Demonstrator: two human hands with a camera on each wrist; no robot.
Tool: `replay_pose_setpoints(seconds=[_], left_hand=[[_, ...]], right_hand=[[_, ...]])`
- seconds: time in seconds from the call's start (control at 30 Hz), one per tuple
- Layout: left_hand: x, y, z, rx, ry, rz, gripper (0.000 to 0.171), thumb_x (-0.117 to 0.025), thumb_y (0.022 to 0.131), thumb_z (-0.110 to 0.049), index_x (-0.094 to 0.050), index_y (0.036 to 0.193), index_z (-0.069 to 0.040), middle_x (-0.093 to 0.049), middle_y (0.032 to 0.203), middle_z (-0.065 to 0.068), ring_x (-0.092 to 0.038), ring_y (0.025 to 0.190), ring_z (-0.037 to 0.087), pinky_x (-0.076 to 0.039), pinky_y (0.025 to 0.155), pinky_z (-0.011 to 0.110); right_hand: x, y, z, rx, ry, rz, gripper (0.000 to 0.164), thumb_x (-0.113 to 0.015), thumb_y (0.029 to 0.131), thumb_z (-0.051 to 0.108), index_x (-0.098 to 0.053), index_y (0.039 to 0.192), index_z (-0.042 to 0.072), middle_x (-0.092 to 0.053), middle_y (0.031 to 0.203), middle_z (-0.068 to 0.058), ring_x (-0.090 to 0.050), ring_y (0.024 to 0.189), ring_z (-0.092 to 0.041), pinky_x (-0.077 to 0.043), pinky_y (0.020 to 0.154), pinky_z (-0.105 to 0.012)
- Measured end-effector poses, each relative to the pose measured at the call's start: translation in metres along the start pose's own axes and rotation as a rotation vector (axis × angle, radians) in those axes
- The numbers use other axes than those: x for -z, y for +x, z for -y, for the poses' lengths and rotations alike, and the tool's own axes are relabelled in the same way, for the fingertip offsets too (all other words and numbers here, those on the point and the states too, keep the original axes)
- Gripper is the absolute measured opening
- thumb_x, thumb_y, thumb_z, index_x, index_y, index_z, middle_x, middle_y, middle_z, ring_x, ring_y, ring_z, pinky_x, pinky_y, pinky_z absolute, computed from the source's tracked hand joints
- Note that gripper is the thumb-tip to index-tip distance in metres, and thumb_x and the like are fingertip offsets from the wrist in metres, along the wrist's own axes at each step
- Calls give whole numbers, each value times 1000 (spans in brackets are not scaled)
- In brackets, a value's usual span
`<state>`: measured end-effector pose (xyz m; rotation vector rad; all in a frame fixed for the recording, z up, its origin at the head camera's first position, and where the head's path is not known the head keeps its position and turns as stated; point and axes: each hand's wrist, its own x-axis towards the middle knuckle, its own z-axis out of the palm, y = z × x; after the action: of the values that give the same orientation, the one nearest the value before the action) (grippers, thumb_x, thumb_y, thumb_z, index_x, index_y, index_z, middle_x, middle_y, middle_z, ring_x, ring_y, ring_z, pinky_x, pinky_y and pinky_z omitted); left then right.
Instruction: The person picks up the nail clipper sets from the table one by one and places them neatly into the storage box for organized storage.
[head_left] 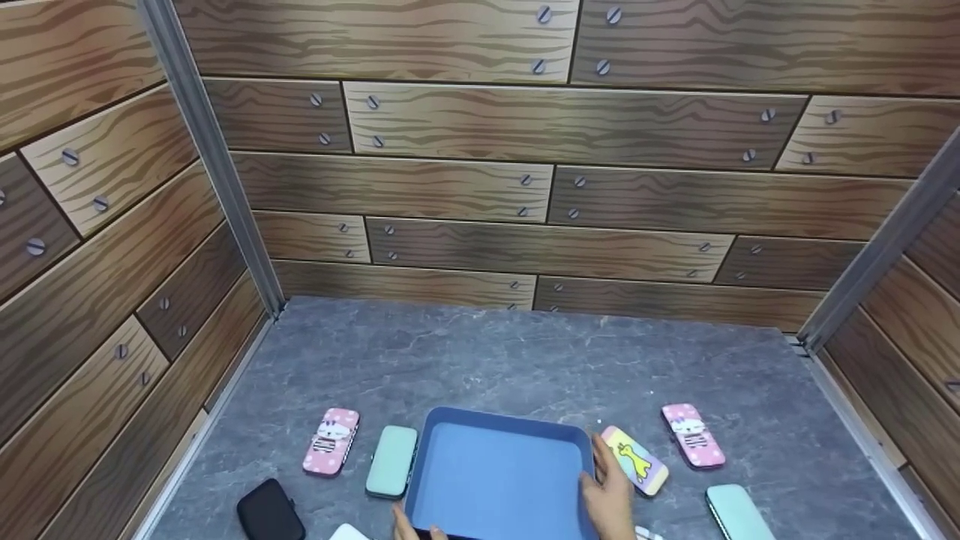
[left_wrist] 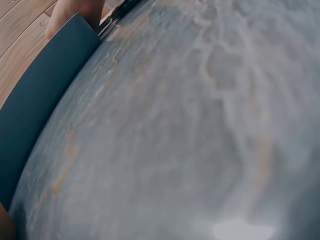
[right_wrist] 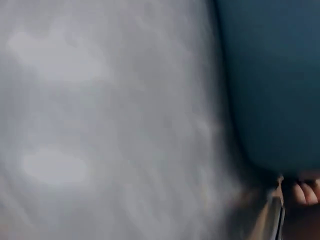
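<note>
The blue tray [head_left: 502, 480] lies between the two hands, at the near middle of the marbled tabletop [head_left: 480, 352]. The right hand [head_left: 609, 491] grips its right wall, with the thumb over the rim and the fingers outside, so from this hand the tray extends to the left. The left hand [head_left: 416, 526] appears to hold the near left corner, its digits on both sides of it; most of this hand is cut off by the picture edge. The tray looks almost square, so I cannot tell a long axis. Whether it rests flat or is slightly lifted, I also cannot tell. At the sides there is little room: a mint-green case [head_left: 392, 461] lies just beside the left wall, and a giraffe case [head_left: 636, 461] just beside the right hand. Farther out are a pink cat case [head_left: 331, 442] on the left and another pink cat case [head_left: 693, 436] on the right. The widest open room is beyond the far rim, toward the wood-patterned back wall [head_left: 450, 191].
</note>
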<state>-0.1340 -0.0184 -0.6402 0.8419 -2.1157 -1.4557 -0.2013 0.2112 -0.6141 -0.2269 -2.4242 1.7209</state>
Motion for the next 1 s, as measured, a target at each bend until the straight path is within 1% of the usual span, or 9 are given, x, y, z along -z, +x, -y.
replay_pose_setpoints(seconds=[0.1, 0.2, 0.3, 0.37, 0.47, 0.63, 0.73, 0.87, 1.0], left_hand=[[-2, -1, 3, -32, 15, -29, 64, -51, 83, -13, -30, 134, 19, -34, 130, 42, -34, 116, 55, -27, 96, 65], [-2, -1, 5, -53, 42, -45, 61, -47, 88, -18, -31, 134, 18, -36, 130, 41, -35, 116, 55, -29, 95, 64], [-1, 1, 5, -45, 64, -23, 61, -44, 91, -21, -29, 137, 16, -36, 132, 39, -35, 117, 54, -29, 96, 64], [0, 3, 5, -52, 64, -6, 60, -46, 90, -18, -30, 137, 15, -36, 132, 39, -36, 117, 53, -30, 95, 64], [2, 6, 5, -90, 36, -10, 61, -55, 81, -7, -34, 135, 15, -40, 130, 37, -39, 115, 53, -33, 92, 65], [3, 10, 8, -112, 51, 6, 60, -55, 79, -7, -38, 134, 12, -43, 129, 33, -42, 115, 49, -36, 91, 63], [-1, 10, 15, -115, 64, 13, 61, -56, 77, -9, -41, 132, 12, -46, 127, 32, -46, 112, 47, -39, 89, 61], [-9, 8, 25, -151, 45, -87, 60, -58, 72, -15, -48, 125, 11, -53, 117, 32, -51, 101, 47, -42, 83, 59], [-8, 9, 22, -195, 44, -110, 60, -61, 69, -12, -50, 124, 9, -54, 117, 30, -53, 101, 44, -44, 83, 56]], right_hand=[[0, -3, 1, -46, -1, -16, 62, -49, 82, -14, -33, 142, -6, -37, 141, -27, -36, 130, -39, -34, 103, -45], [2, -5, 1, -76, 36, 100, 70, -42, 81, -14, -20, 147, -4, -22, 149, -27, -21, 137, -40, -23, 109, -51], [4, -7, 0, -105, 60, 207, 85, -38, 73, -16, -6, 150, 2, -4, 153, -25, -3, 139, -42, -10, 110, -57], [4, -7, 0, -126, 63, 220, 92, -39, 69, -17, -2, 151, 6, 1, 155, -22, 3, 140, -42, -6, 110, -59], [2, -6, -2, -134, 107, 189, 95, -38, 67, -19, -4, 151, 8, 0, 156, -19, 2, 140, -39, -6, 111, -57], [-2, -8, -8, -115, 233, 142, 94, -38, 65, -21, -10, 150, 6, -6, 156, -16, -3, 142, -35, -13, 112, -48], [-1, -11, -13, -115, 292, 114, 94, -38, 63, -22, -14, 149, 5, -10, 156, -16, -6, 142, -32, -25, 107, -30], [3, -16, -19, -142, 349, 99, 95, -41, 61, -22, -19, 149, 6, -15, 155, -14, -10, 142, -29, -32, 89, -10], [4, -15, -15, -170, 373, 89, 95, -43, 61, -21, -22, 149, 8, -17, 155, -13, -10, 142, -28, -32, 87, -8]])
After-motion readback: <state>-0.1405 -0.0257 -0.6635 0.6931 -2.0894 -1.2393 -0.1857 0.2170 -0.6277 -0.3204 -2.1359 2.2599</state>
